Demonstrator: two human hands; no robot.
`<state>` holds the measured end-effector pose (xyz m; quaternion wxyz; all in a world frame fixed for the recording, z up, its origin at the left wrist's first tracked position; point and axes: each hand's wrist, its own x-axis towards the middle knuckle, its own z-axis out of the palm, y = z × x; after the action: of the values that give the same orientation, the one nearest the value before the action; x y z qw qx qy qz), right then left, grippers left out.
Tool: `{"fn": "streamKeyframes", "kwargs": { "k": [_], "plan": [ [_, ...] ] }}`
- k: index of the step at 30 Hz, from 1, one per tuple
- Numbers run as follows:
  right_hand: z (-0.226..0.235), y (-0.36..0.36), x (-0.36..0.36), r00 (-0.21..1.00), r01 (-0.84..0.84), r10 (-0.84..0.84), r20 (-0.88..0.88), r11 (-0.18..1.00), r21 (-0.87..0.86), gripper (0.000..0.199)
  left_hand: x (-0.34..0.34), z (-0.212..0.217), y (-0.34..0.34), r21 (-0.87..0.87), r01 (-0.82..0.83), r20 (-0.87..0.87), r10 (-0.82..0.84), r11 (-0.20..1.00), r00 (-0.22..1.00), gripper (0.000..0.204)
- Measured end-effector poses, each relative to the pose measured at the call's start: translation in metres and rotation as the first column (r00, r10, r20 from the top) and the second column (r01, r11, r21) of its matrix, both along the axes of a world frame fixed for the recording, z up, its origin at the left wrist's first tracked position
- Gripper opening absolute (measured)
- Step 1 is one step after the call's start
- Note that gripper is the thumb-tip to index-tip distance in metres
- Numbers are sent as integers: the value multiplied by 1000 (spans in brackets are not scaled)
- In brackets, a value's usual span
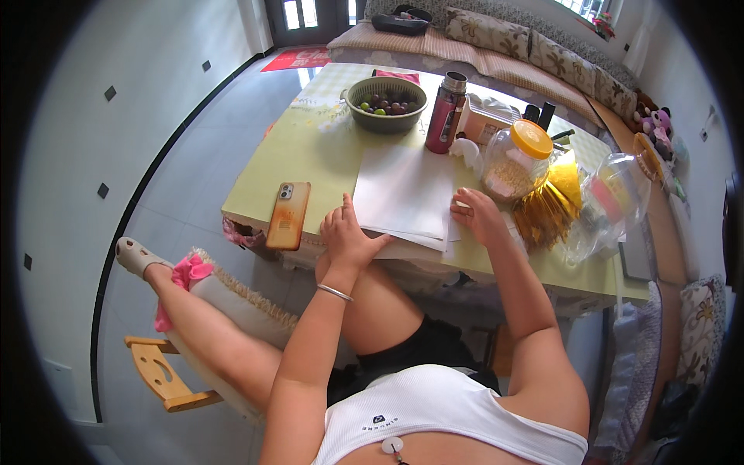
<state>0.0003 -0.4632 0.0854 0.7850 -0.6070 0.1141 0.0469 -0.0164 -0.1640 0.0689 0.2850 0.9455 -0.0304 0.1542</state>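
Observation:
A small stack of white paper sheets [404,190] lies on the table in front of me, its lower edges slightly out of line. My left hand [350,236] is at the table's front edge by the stack's lower left corner, fingers apart and holding nothing. At the right edge of the paper rests my right hand [478,214], its fingers loosely bent and apart with nothing seen in them. A phone in an amber case [288,216] lies face down to the left of my left hand.
Behind the paper stand a basket of grapes [358,116] and a red thermos [445,116]. A yellow-lidded jar [508,172], gold foil fringe [549,203] and a clear plastic jar [616,190] crowd the right side. A wooden stool [159,378] is at lower left.

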Motion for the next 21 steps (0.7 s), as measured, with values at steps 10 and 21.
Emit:
{"fn": "streamKeyframes", "kwargs": {
  "k": [10, 21],
  "plan": [
    [-29, 5, 34, 981, 42, 78, 179, 811, -584, 63, -4, -24, 16, -102, 61, 275, -31, 993, 961, 71],
    [17, 90, -48, 727, 51, 687, -11, -70, -996, 96, -18, -10, 25, -448, 104, 171, -29, 888, 985, 42]
  ]
}}
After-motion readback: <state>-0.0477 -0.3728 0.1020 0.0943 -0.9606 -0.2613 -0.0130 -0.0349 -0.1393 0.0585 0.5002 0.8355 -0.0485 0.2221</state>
